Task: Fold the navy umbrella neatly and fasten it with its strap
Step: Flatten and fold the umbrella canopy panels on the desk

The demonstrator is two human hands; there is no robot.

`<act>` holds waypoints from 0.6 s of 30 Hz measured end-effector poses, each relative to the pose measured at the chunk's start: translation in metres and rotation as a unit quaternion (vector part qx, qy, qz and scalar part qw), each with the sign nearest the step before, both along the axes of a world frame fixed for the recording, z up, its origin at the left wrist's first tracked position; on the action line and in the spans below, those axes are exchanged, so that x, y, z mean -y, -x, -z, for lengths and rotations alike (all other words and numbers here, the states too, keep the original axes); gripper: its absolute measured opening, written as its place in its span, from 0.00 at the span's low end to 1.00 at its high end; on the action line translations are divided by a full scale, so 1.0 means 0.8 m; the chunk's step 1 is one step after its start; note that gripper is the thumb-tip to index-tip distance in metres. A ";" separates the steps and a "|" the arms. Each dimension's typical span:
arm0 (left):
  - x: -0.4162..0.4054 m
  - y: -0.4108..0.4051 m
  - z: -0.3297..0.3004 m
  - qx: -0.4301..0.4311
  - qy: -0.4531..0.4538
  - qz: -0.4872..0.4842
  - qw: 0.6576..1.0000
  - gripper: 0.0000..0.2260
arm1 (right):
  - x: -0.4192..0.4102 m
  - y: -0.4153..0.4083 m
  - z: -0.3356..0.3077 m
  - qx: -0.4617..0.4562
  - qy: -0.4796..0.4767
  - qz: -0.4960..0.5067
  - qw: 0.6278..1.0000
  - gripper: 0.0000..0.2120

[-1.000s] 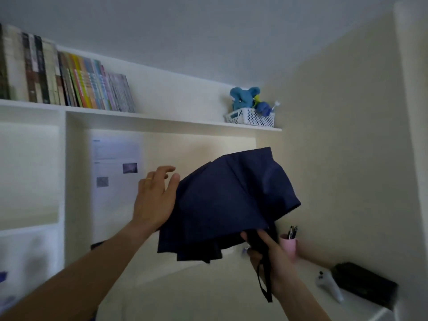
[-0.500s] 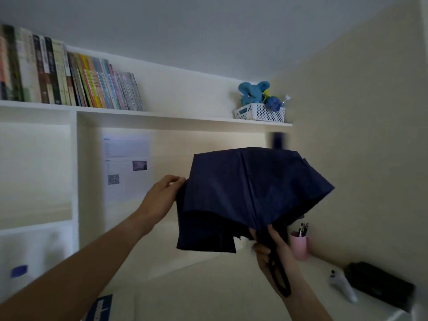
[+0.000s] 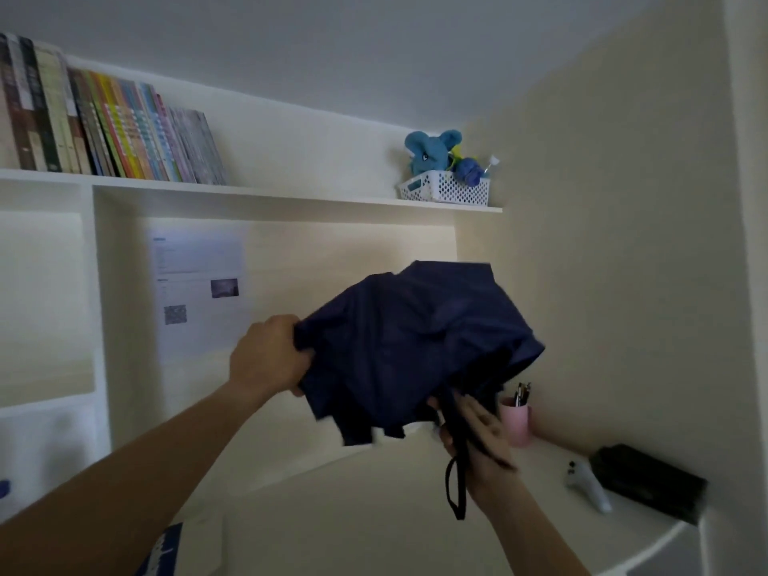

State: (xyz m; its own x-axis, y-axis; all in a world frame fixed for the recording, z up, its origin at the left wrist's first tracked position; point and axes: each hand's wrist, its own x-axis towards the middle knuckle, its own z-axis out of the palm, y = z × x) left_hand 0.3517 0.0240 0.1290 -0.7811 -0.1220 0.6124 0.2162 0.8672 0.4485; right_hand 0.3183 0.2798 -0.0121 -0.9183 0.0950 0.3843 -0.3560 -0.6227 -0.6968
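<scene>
The navy umbrella point(image 3: 415, 347) is held up in front of me, collapsed, its loose canopy bunched and hanging in folds. My left hand point(image 3: 266, 359) is closed on the canopy's left edge, gripping a fold of fabric. My right hand point(image 3: 478, 442) grips the handle end from below, blurred by motion. A dark wrist loop point(image 3: 455, 488) dangles from the handle beside my right wrist. The fastening strap itself cannot be made out among the folds.
A white desk point(image 3: 374, 513) lies below, carrying a pink pen cup point(image 3: 515, 421), a white controller point(image 3: 588, 486) and a black case point(image 3: 648, 482) at the right. A shelf point(image 3: 291, 195) above holds books and a basket with a blue plush. A paper hangs on the wall.
My left hand went from open beside the canopy to closed on its left edge. The canopy has crumpled inward and tilted, and my right hand has shifted on the handle.
</scene>
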 end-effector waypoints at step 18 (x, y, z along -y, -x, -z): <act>-0.006 0.018 0.077 0.146 -0.361 0.192 0.901 0.54 | 0.066 0.035 0.041 0.131 0.073 -0.166 0.975 0.14</act>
